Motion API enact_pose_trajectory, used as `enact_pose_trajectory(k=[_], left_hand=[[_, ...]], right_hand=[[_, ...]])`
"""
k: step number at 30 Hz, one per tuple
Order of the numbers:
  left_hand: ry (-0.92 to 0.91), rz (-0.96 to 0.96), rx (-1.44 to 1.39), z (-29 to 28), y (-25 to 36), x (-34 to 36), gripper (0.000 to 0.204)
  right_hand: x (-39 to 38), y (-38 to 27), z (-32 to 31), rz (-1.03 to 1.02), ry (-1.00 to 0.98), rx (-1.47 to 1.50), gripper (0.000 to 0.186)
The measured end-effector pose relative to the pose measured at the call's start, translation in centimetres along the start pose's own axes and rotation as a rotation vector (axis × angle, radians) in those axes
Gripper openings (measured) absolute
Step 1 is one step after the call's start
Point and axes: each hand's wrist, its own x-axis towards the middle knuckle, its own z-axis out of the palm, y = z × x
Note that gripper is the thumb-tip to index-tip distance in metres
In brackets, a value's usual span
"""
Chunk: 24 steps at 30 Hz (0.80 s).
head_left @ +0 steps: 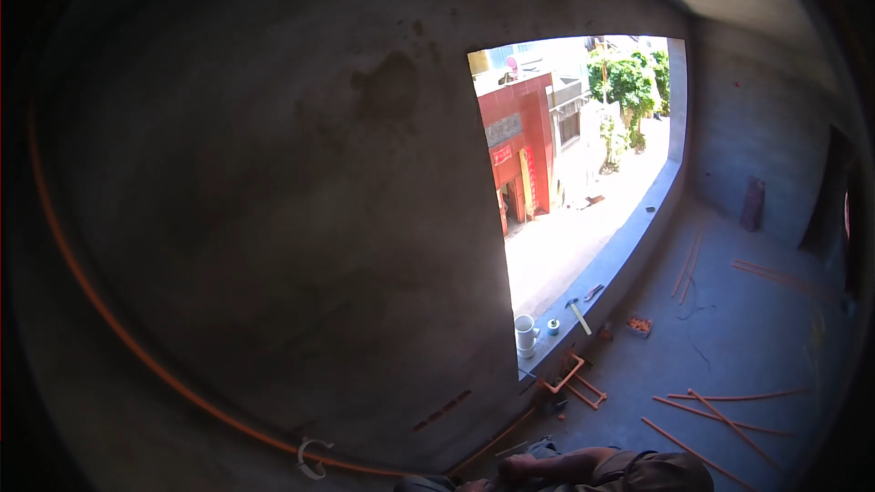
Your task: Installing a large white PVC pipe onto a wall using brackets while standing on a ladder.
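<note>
At the lower edge my right hand (518, 467) is curled closed next to a grey object (540, 447) that I cannot make out. My left hand (474, 486) shows only as a sliver beside it, cut off by the picture's edge, its fingers hidden. To the left of both hands, an orange pipe (173, 383) runs low along the grey wall (301, 219). A white C-shaped piece (314, 458) sits by that pipe.
A hammer (579, 316), a white pipe fitting (526, 334) and a small roll (553, 326) rest on the window sill (629, 264). Below stand a bent orange pipe frame (583, 385) and a box of orange fittings (640, 324). Loose orange pipes (729, 419) lie across the floor at right.
</note>
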Motion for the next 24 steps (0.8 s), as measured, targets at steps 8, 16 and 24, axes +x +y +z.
enact_pose_trajectory(k=[8, 16, 24], left_hand=[[-0.012, -0.009, 0.033, -1.8, 0.6, -2.2, 0.040], [0.065, -0.117, 0.002, -4.8, 4.1, -6.3, 0.038], [0.051, -0.221, -0.099, -5.8, 5.2, -7.2, 0.040]], right_hand=[[-0.3, -0.9, 0.3, -0.214, 0.122, 0.058, 0.031], [8.4, 6.7, 6.2, -0.661, 0.155, -0.480, 0.038], [4.4, 1.0, 1.5, -0.344, -0.120, -0.640, 0.042]])
